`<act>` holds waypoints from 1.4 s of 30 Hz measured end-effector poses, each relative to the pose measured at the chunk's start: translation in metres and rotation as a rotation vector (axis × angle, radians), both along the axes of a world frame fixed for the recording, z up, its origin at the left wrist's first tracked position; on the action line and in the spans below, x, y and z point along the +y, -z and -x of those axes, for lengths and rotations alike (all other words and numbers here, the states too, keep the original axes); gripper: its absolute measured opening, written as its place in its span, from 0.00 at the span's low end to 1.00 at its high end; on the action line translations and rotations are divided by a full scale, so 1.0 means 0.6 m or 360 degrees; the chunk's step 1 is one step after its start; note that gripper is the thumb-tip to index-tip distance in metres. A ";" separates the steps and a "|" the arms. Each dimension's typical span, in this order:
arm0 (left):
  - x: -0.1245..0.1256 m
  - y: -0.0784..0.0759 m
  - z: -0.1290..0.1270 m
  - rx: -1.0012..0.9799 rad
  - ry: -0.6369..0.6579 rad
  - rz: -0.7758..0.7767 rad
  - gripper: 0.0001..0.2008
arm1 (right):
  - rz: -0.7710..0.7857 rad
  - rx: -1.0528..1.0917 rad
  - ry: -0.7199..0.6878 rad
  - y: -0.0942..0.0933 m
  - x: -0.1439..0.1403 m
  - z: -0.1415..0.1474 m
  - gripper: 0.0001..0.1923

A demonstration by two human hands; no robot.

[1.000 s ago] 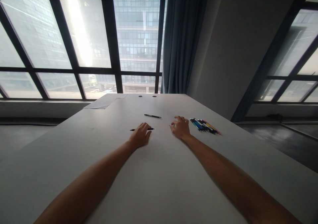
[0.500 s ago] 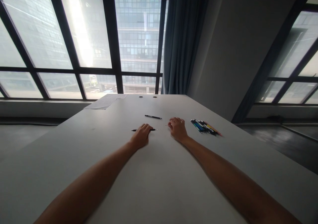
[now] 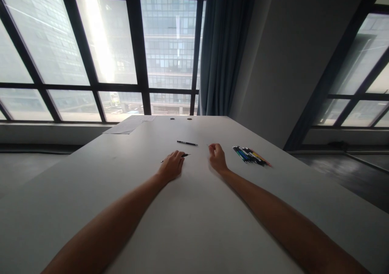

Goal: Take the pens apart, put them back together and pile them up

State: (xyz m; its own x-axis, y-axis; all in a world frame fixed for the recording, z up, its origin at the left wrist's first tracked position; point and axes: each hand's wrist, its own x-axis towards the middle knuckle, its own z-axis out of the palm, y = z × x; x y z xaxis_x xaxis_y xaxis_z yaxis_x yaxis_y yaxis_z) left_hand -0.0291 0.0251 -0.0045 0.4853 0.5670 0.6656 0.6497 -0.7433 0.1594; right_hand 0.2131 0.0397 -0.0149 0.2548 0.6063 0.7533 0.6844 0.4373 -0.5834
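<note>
My left hand (image 3: 170,163) is closed around a slim black pen (image 3: 185,155), whose thin tip points right and whose other end shows left of the fingers. The hand is low over the white table. To its right, my right hand (image 3: 217,157) is closed in a pinch. A tiny, thin, pale piece (image 3: 208,145) sticks out from its fingertips, too small to name. Another black pen (image 3: 187,143) lies on the table beyond and between the two hands.
Several pens and pencils (image 3: 251,156) lie in a row to the right of my right hand. White paper sheets (image 3: 121,126) lie at the table's far left. Two round dark discs (image 3: 172,118) are at the far edge of the white table (image 3: 188,225).
The pen in my left hand has tilted, its tip now angled farther away. My right hand has turned, its fingers curled tighter, and the pale piece sits slightly farther off.
</note>
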 end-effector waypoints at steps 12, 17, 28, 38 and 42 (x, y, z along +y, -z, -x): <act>-0.001 0.002 -0.002 0.0014 0.0003 -0.0023 0.09 | -0.0113 -0.0961 -0.0240 -0.033 -0.068 0.045 0.06; -0.004 -0.002 -0.002 0.0069 -0.0023 0.0016 0.09 | -0.0122 -0.1095 -0.0192 -0.040 -0.074 0.048 0.07; -0.007 -0.004 -0.002 0.0128 -0.0023 0.0018 0.11 | -0.0092 -0.1286 -0.0138 -0.040 -0.071 0.049 0.08; -0.013 -0.010 -0.004 0.0206 -0.0099 0.0053 0.12 | -0.0065 -0.1419 -0.0045 -0.041 -0.073 0.050 0.09; -0.014 -0.011 -0.004 0.0208 -0.0099 0.0054 0.11 | -0.0064 -0.1417 -0.0045 -0.042 -0.074 0.051 0.09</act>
